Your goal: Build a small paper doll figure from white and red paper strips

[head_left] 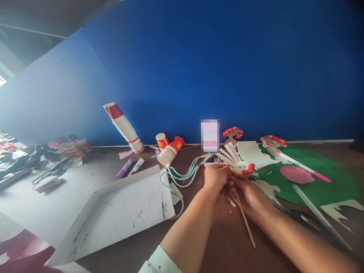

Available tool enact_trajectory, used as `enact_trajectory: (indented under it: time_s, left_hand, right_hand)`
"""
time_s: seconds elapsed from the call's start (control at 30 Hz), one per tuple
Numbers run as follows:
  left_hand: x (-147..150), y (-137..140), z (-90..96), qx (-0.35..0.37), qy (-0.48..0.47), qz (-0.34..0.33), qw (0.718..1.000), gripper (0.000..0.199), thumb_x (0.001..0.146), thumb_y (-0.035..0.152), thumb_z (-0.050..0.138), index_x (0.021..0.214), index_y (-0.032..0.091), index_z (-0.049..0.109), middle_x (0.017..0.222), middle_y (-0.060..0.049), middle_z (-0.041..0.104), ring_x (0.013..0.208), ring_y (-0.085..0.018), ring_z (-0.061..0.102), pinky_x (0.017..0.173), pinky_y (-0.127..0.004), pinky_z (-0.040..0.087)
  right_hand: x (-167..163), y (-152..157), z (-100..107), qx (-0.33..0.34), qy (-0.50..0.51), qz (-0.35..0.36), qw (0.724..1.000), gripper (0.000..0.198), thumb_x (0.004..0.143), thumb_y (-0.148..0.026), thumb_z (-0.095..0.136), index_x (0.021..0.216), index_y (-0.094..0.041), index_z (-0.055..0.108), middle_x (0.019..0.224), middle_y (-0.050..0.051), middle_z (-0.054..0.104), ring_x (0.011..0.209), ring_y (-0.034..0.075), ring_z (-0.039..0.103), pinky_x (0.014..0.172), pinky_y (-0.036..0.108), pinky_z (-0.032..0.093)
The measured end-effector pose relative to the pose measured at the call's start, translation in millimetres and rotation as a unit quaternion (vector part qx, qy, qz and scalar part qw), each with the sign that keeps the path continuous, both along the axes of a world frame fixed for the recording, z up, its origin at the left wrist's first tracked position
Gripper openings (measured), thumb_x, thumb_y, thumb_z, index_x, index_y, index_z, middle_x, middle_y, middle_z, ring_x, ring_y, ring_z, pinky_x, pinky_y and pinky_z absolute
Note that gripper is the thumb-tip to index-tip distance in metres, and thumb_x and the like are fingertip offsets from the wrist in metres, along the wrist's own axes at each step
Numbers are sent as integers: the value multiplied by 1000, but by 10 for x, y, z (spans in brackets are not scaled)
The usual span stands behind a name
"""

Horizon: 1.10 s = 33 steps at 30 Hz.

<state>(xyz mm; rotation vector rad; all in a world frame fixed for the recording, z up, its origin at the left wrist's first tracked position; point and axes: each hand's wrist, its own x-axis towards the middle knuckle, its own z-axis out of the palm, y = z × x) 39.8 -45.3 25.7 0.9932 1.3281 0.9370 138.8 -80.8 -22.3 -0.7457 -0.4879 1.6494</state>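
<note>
A cut paper cup (pixel 237 165) with fanned white strips and red rolled ends is between my two hands. My left hand (pixel 216 176) is closed, its fingers pinching the near left edge of the cup. From below and the right, my right hand (pixel 250 193) has its fingers closed against the cup's underside. A thin wooden stick (pixel 245 220) slants down toward me from between the hands. Its upper end is hidden by the fingers, so I cannot tell whether it is joined to the cup.
An open white box lid (pixel 113 218) lies left. Beyond it are a leaning paper cup stack (pixel 125 127), a shorter stack (pixel 170 151), glue sticks (pixel 125 168) and a coiled pale cable (pixel 182 178). Green card (pixel 307 159), a white-and-pink marker (pixel 305 167) and paper scraps lie right. A blue partition (pixel 227 68) stands behind.
</note>
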Motion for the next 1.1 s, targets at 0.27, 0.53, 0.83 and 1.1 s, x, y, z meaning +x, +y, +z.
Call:
enact_trajectory:
  time_s: [0.27,0.53,0.83,1.1]
  left_hand:
    - [-68,98,-96,-15,-59,-9,998,7,75,17,70,70,12,69,50,0,55,43,-10,50,47,-21,41]
    - [-111,50,24,-16,-43,-2,999,10,72,21,77,78,12,75,66,-5,67,57,-14,61,61,-26,49]
    - [-142,81,-49,25,37,-17,999,11,71,22,73,66,13,70,55,0,56,50,-9,46,49,-21,34]
    - [-143,75,-50,19,59,-23,998,12,68,23,76,64,14,70,59,-1,60,53,-10,50,53,-22,37]
  right_hand:
    - [-26,-48,144,-28,35,-38,998,32,63,-8,85,88,-21,72,85,1,77,68,12,70,58,18,60]
    - [43,28,167,-12,-4,-88,996,22,68,-20,83,87,-25,72,94,1,78,88,19,73,72,26,62]
    - [59,20,202,35,-76,-147,986,18,69,-16,80,78,-30,74,89,2,78,90,23,72,76,32,62]
    - [16,-27,305,29,-70,-153,985,18,67,-14,80,77,-28,74,89,0,79,85,19,72,75,28,61]
